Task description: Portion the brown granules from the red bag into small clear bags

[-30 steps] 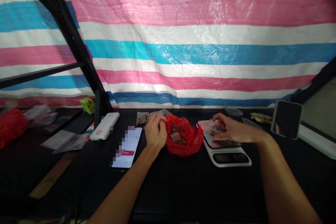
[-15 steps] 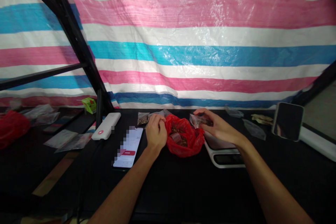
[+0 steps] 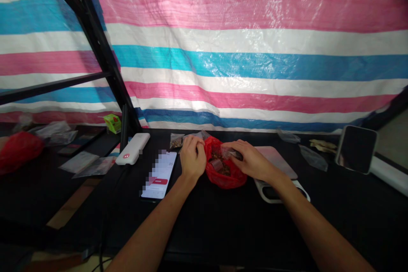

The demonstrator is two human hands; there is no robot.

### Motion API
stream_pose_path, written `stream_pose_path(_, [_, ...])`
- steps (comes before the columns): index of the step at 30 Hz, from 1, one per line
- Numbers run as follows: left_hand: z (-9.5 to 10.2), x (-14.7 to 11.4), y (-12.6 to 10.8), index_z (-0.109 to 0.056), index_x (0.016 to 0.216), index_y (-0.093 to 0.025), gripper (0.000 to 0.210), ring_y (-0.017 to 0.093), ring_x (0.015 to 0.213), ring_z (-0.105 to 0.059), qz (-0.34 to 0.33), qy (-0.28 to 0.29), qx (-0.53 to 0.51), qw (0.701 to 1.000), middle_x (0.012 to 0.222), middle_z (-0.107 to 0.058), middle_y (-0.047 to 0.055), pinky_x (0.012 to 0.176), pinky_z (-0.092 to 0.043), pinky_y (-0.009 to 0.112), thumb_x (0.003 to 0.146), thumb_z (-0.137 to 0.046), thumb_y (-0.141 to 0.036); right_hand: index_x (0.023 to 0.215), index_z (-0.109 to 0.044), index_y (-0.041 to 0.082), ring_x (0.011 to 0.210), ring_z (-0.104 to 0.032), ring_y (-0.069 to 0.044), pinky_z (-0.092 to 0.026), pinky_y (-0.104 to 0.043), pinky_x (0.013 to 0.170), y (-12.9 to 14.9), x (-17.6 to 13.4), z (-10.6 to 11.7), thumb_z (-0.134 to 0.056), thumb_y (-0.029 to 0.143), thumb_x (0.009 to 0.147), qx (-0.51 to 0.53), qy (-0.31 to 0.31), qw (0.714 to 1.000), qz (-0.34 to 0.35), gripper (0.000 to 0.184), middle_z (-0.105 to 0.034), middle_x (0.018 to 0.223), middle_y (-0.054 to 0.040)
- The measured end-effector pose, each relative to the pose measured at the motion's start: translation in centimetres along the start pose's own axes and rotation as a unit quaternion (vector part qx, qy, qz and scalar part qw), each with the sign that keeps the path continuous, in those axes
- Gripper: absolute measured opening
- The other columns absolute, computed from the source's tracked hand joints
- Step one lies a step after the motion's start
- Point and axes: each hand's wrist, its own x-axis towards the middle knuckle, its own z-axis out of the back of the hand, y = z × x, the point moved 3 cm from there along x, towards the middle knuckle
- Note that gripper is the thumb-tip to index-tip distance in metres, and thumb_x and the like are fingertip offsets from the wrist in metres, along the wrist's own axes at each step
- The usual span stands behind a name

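A red plastic bag (image 3: 228, 180) stands with its mouth open in front of me, brown granular bits and a small clear scoop or cup (image 3: 217, 165) inside. My left hand (image 3: 193, 159) is closed at the bag's left rim, its fingertips partly hidden. Over the right side of the mouth, my right hand (image 3: 251, 159) grips a small clear plastic bag (image 3: 230, 151) with dark contents. Under and beyond my right wrist lies a white kitchen scale (image 3: 280, 161). A filled clear packet (image 3: 176, 141) rests behind my left hand.
Left of my hand lie a lit phone (image 3: 159, 178) and a white power strip-like device (image 3: 133, 148). Flat clear bags (image 3: 314, 158) and a propped dark-screened device (image 3: 357, 149) are at right. A black metal post (image 3: 95, 46) rises at left before a striped tarp (image 3: 239, 63).
My right hand has moved left with the small clear bag, from above the scale to over the red bag's mouth. More of the scale shows. The left hand stays at the rim.
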Motion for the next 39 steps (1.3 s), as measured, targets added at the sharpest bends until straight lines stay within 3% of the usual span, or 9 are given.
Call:
stream_pose_path(4, [-0.1,0.0,0.1,-0.056,0.075,-0.023,0.028,0.022,0.091,-0.058,-0.006,-0.003,-0.007,1.000,0.085,-0.063,0.004,0.085,-0.046,0.034,0.094,-0.040,-0.010,0.139,-0.065,0.033,0.116,-0.070,-0.028,-0.047,-0.054,0.109,0.5,0.2,0.3,-0.061,0.020,0.095,0.017,-0.016,1.000,-0.010,0.046,-0.074,0.132,-0.0061])
stream_pose_path(9, [-0.2,-0.1,0.3,-0.055,0.075,-0.023,0.028,0.022,0.089,-0.058,-0.016,-0.009,-0.019,1.000,0.083,-0.061,0.004,0.084,-0.045,0.035,0.094,-0.040,-0.011,0.130,-0.069,0.030,0.107,-0.073,-0.026,-0.049,-0.049,0.105,0.5,0.3,0.6,-0.058,0.015,0.093,0.005,-0.028,1.000,-0.013,0.041,-0.077,0.125,-0.0041])
stream_pose_path(15, [-0.4,0.0,0.5,-0.055,0.074,-0.023,0.028,0.022,0.086,-0.058,-0.027,-0.015,-0.024,0.999,0.081,-0.062,0.004,0.082,-0.046,0.035,0.093,-0.040,-0.010,0.137,-0.066,0.034,0.119,-0.071,-0.027,-0.044,-0.052,0.115,0.0,0.1,0.7,-0.062,0.020,0.093,0.010,-0.040,0.999,-0.028,0.046,-0.074,0.133,-0.0016])
stream_pose_path(19, [-0.4,0.0,0.5,-0.055,0.074,-0.023,0.028,0.022,0.086,-0.059,-0.028,-0.015,-0.032,0.999,0.081,-0.063,0.004,0.081,-0.045,0.035,0.093,-0.040,-0.009,0.140,-0.064,0.033,0.121,-0.070,-0.027,-0.052,-0.046,0.109,-0.3,-0.1,0.6,-0.061,0.028,0.098,0.078,-0.047,0.994,-0.055,0.043,-0.072,0.137,-0.0030])
stream_pose_path(24, [-0.5,0.0,0.5,-0.055,0.075,-0.023,0.027,0.022,0.086,-0.058,-0.029,-0.008,-0.042,0.999,0.081,-0.062,0.004,0.081,-0.044,0.035,0.093,-0.040,-0.010,0.145,-0.060,0.029,0.127,-0.066,-0.026,-0.049,-0.046,0.114,-0.3,-0.2,0.9,-0.062,0.031,0.097,0.166,-0.047,0.981,-0.091,0.048,-0.068,0.143,-0.0044])
stream_pose_path(31, [-0.5,0.0,0.7,-0.055,0.075,-0.023,0.027,0.022,0.086,-0.058,-0.030,-0.011,-0.051,0.998,0.082,-0.061,0.003,0.081,-0.044,0.035,0.093,-0.040,-0.010,0.133,-0.067,0.029,0.117,-0.070,-0.030,-0.054,-0.046,0.105,-0.3,-0.6,3.7,-0.066,0.040,0.094,0.181,-0.045,0.970,-0.154,0.041,-0.074,0.130,-0.0048])
stream_pose_path(36, [-0.4,-0.1,1.1,-0.055,0.076,-0.023,0.027,0.021,0.087,-0.057,-0.023,-0.026,-0.055,0.998,0.082,-0.062,0.003,0.081,-0.043,0.035,0.095,-0.040,-0.011,0.130,-0.068,0.026,0.117,-0.070,-0.032,-0.054,-0.045,0.103,-3.4,-3.0,6.8,-0.064,0.046,0.094,0.126,-0.021,0.973,-0.194,0.041,-0.075,0.127,-0.0079])
stream_pose_path(39, [-0.5,-0.2,1.2,-0.055,0.076,-0.023,0.027,0.021,0.086,-0.058,-0.022,-0.029,-0.063,0.997,0.082,-0.062,0.003,0.081,-0.044,0.035,0.096,-0.040,-0.012,0.120,-0.073,0.027,0.115,-0.070,-0.034,-0.054,-0.049,0.103,-5.7,-5.0,7.7,-0.066,0.043,0.088,0.044,0.028,0.973,-0.227,0.037,-0.076,0.125,-0.0077])
